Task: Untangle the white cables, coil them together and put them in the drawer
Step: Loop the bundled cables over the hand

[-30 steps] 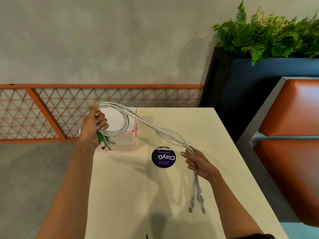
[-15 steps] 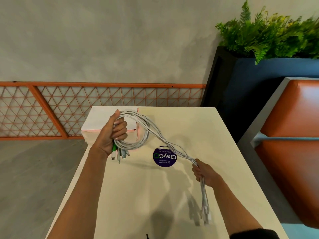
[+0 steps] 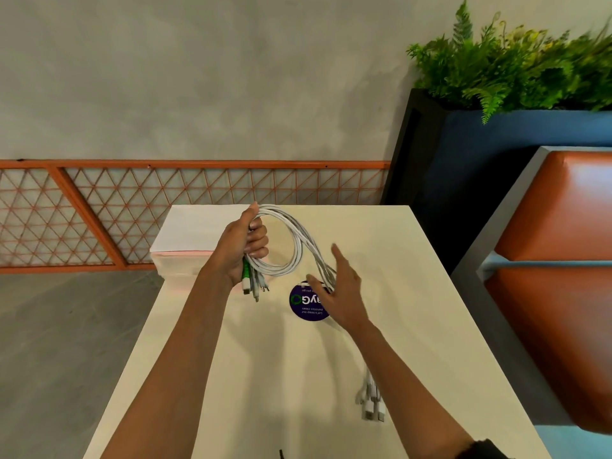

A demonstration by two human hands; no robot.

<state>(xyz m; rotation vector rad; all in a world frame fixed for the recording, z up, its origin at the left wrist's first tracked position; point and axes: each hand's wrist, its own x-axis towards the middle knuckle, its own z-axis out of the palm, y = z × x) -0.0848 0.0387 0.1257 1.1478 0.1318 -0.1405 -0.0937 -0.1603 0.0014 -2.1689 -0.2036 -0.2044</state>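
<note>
Head view: your left hand (image 3: 243, 250) is closed in a fist around the white cables (image 3: 298, 246), holding them raised over the far left part of the cream table (image 3: 265, 376). A loop of the bundle arcs out to the right of the fist, and short ends, one with a green plug (image 3: 245, 271), stick out below it. From the loop the strands run down to your right hand (image 3: 342, 289), which is loose, fingers straight and spread. The cables pass between thumb and palm without being pinched. The far plugs (image 3: 372, 404) show blurred beside your right forearm; you cannot tell whether they touch the tabletop.

The small drawer box (image 3: 185, 233), white on top with a pink edge, stands on the table's far left corner, behind your left hand. A round dark blue sticker (image 3: 303, 306) is partly covered by your right hand. Beyond the table are an orange lattice railing (image 3: 132, 210), a fern planter (image 3: 513, 67) and an orange bench (image 3: 563, 210).
</note>
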